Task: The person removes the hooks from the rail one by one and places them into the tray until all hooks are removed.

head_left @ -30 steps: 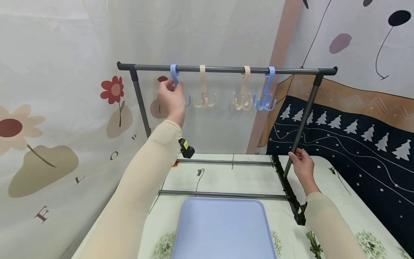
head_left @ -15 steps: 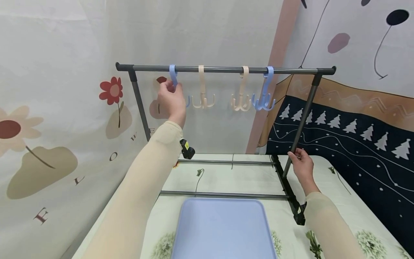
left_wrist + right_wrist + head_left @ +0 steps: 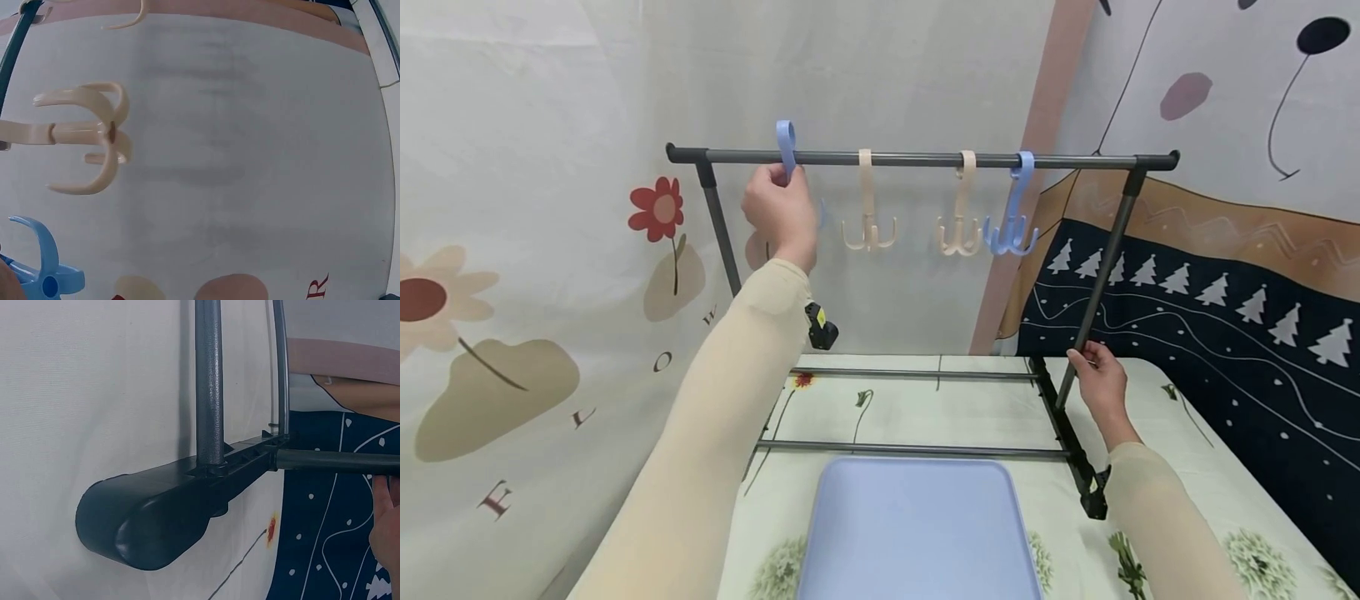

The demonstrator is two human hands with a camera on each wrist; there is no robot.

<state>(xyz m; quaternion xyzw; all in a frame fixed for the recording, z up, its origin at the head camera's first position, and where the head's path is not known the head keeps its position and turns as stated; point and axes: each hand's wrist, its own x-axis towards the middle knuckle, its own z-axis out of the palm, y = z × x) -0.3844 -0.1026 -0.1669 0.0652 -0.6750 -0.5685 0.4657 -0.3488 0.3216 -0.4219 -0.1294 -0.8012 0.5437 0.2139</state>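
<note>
Raised since the earlier frame, the blue multi-prong hook (image 3: 786,150) sits partly above the top rail (image 3: 917,159) at 11 o'clock, pinched by the left hand (image 3: 781,215). The right hand (image 3: 1102,382) grips the right upright (image 3: 1105,275) at 4 o'clock. Tilting could snag the hook; rail clearance is unclear. The left hand masks most prongs (image 3: 49,250).

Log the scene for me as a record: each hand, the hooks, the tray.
Left hand: pinches a blue hook, its loop above the rail; whether fully clear of it, cannot tell
Right hand: grips the right post
Hanging hooks: two beige hooks, then a second blue hook rightmost
Tray: blue, on the table, below the rail
</note>
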